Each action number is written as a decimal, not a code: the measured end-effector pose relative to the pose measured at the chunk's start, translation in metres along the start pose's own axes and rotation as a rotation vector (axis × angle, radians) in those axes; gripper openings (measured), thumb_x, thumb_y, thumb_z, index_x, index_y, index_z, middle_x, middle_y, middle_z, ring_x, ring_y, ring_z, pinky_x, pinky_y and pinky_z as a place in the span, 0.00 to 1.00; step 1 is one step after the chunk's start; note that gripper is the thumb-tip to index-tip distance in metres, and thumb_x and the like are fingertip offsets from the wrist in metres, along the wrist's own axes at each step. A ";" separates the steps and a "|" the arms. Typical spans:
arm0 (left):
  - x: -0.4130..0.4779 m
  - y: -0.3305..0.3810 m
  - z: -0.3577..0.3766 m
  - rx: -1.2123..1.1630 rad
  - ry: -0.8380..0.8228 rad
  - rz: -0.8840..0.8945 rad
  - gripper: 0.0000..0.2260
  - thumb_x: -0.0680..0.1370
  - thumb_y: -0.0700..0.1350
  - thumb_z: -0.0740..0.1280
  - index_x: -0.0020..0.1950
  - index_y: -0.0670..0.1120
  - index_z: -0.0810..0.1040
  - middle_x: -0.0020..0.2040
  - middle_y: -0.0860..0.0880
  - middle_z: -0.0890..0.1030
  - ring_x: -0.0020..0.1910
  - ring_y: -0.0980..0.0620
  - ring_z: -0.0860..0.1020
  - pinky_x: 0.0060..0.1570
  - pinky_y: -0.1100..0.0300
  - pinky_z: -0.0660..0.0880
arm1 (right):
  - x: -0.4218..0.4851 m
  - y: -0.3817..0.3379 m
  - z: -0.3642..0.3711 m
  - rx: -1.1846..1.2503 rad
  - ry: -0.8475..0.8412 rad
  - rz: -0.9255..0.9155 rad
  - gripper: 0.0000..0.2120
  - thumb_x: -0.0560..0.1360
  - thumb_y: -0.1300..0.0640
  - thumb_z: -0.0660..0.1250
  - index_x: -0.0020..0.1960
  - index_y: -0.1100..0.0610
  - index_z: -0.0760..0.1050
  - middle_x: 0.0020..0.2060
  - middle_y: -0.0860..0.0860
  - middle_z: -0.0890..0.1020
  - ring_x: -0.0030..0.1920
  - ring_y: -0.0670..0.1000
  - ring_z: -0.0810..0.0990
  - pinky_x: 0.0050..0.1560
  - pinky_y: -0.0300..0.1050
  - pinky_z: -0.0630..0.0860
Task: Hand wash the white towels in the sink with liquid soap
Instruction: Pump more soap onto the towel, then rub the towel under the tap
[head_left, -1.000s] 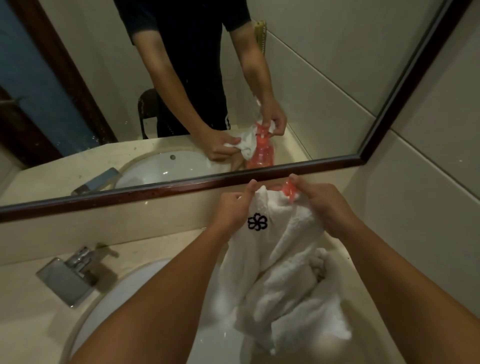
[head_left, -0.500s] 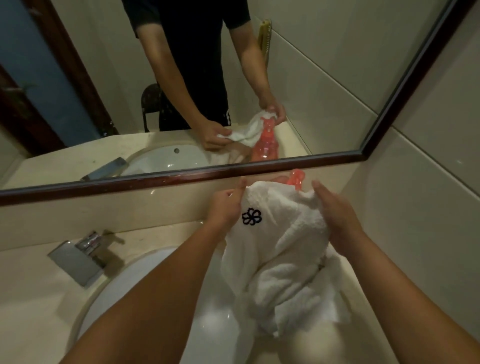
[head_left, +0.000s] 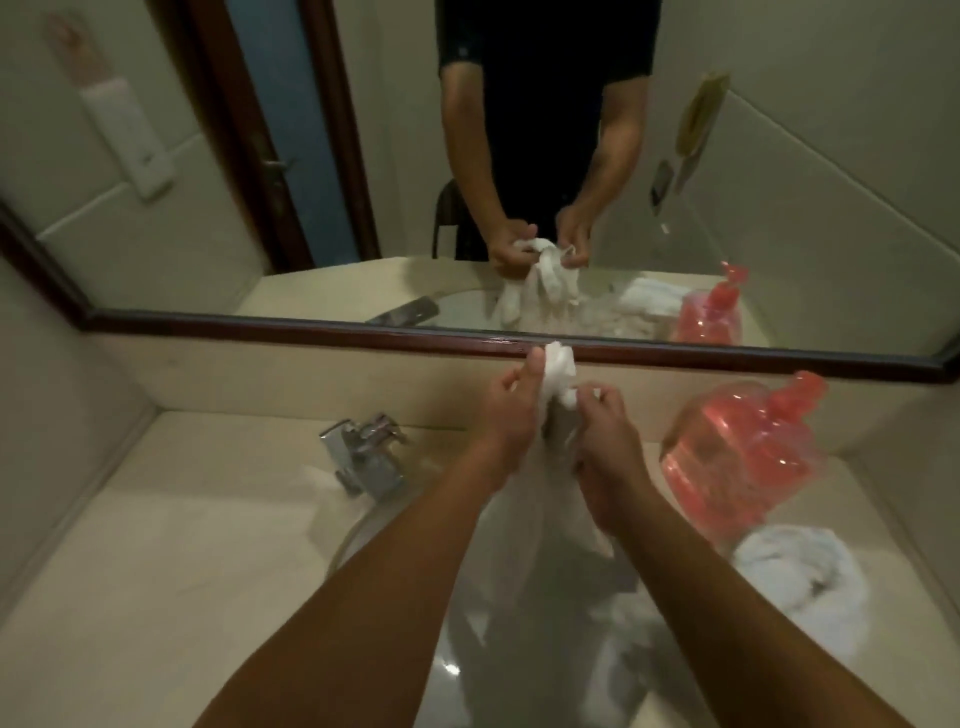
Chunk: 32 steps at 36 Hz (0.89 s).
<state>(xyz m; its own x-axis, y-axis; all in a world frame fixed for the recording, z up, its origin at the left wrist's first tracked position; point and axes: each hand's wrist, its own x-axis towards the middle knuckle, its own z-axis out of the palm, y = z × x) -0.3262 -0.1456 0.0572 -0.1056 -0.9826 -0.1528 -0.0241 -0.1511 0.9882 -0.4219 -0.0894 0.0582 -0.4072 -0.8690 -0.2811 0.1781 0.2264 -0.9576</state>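
Note:
Both hands hold one white towel (head_left: 524, 525) up over the sink (head_left: 467, 670). My left hand (head_left: 511, 410) grips its bunched top; my right hand (head_left: 605, 441) pinches it just beside, fingers closed on the cloth. The rest of the towel hangs down into the basin between my forearms. A second white towel (head_left: 800, 582) lies crumpled on the counter at the right. The pink liquid soap bottle (head_left: 737, 457) with a pump top stands behind that towel, right of my hands.
A chrome faucet (head_left: 363, 457) sits left of my hands at the sink's back. The beige counter (head_left: 156, 545) spreads to the left. A dark-framed mirror (head_left: 363, 332) runs along the back wall, reflecting the person, towels and bottle.
The view swung left and back. My hands moved the towel from the soap bottle to over the basin and bunched its top tightly. The bottle now stands uncovered at the right.

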 end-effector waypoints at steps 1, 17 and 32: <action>0.002 -0.002 -0.004 0.005 0.051 0.031 0.22 0.84 0.62 0.64 0.48 0.44 0.84 0.40 0.49 0.83 0.40 0.52 0.80 0.44 0.57 0.78 | -0.002 0.004 0.016 0.039 -0.011 0.022 0.07 0.88 0.51 0.60 0.53 0.51 0.73 0.46 0.56 0.80 0.40 0.52 0.77 0.39 0.47 0.73; 0.006 -0.021 -0.052 0.052 0.189 -0.084 0.27 0.86 0.61 0.61 0.35 0.46 0.81 0.33 0.50 0.82 0.32 0.53 0.80 0.39 0.55 0.75 | -0.012 0.033 0.072 0.199 -0.035 0.151 0.11 0.88 0.51 0.60 0.63 0.57 0.75 0.56 0.59 0.85 0.55 0.59 0.85 0.59 0.58 0.81; -0.038 -0.106 -0.020 0.097 0.156 -0.223 0.27 0.87 0.63 0.56 0.47 0.47 0.86 0.47 0.46 0.88 0.48 0.48 0.85 0.56 0.49 0.81 | -0.008 0.094 0.012 0.131 -0.087 0.285 0.25 0.85 0.44 0.63 0.73 0.62 0.74 0.62 0.64 0.85 0.61 0.62 0.86 0.60 0.58 0.84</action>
<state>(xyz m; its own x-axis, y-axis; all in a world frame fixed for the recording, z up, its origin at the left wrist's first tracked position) -0.2998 -0.0943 -0.0419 0.0672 -0.9321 -0.3558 -0.1253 -0.3617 0.9239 -0.3910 -0.0666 -0.0289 -0.2471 -0.8147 -0.5246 0.3902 0.4120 -0.8234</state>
